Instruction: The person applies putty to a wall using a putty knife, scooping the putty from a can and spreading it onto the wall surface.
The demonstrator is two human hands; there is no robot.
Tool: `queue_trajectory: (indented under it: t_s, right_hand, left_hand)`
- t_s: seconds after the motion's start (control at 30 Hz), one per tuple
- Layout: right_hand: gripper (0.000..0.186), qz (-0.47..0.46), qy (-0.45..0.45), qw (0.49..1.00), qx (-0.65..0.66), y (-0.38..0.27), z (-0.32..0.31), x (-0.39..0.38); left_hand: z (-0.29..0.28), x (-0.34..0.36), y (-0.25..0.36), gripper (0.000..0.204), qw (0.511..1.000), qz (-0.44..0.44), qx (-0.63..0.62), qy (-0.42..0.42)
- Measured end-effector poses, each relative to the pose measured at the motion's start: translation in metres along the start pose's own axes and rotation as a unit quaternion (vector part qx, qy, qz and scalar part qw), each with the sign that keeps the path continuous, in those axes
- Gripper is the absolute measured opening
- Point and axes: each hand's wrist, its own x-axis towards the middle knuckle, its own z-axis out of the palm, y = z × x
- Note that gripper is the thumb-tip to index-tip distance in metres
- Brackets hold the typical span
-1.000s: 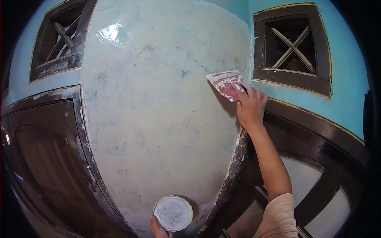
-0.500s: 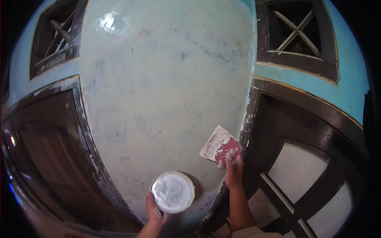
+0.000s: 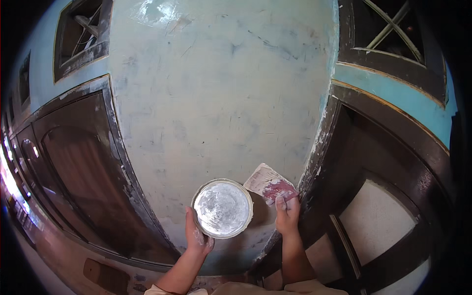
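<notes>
My left hand (image 3: 197,231) grips the lower left edge of a round, rimmed lid (image 3: 222,208), its whitish face streaked with putty. In my right hand (image 3: 287,214) is a flat putty scraper (image 3: 270,184), red near the grip and caked with white putty toward its wide edge. My thumb lies on its face; the other fingers are mostly hidden behind it. The scraper's left corner comes close to the lid's upper right rim; I cannot tell whether they touch. Both things are in front of the pale, putty-smeared wall (image 3: 216,108).
A dark wooden door (image 3: 83,172) with a worn frame stands on the left. On the right is another dark door (image 3: 339,196) with pale panels. Crossed-bar vents (image 3: 393,27) sit above both doors. Down on the floor at lower left lies a brown block-like object (image 3: 105,276).
The lid has come up and slightly right, nearer the scraper. The scraper has tilted a little and sits slightly lower. The view has shifted, showing more floor and left side.
</notes>
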Motion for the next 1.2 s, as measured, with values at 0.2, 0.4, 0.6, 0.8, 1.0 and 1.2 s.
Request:
queue_trajectory:
  t_s: [0.2, 0.4, 0.6, 0.8, 1.0, 1.2]
  right_hand:
    - [0.021, -0.001, -0.013, 1.0, -0.017, 0.007, -0.018, -0.001]
    - [0.023, -0.074, -0.059, 0.981, -0.17, 0.014, -0.036, -0.006]
    - [0.024, -0.11, -0.067, 0.983, -0.13, 0.012, -0.041, -0.005]
    - [0.034, -0.174, -0.09, 0.965, -0.173, 0.012, -0.046, -0.004]
    - [0.036, -0.194, -0.121, 0.951, -0.209, 0.014, -0.051, -0.002]
    - [0.034, -0.165, -0.143, 0.936, -0.276, 0.017, -0.051, -0.009]
  left_hand:
    - [0.01, -0.009, -0.023, 0.063, 1.0, 0.012, -0.01, 0.023]
    - [0.022, -0.019, -0.032, 0.06, 0.998, 0.012, -0.025, 0.052]
    - [0.029, -0.024, -0.043, 0.06, 0.998, 0.01, -0.044, 0.049]
    - [0.033, -0.032, -0.052, 0.061, 0.996, 0.015, -0.052, 0.07]
    - [0.038, -0.038, -0.055, 0.061, 0.993, 0.032, -0.073, 0.086]
    - [0.032, -0.05, -0.046, 0.062, 0.99, 0.086, -0.068, 0.085]
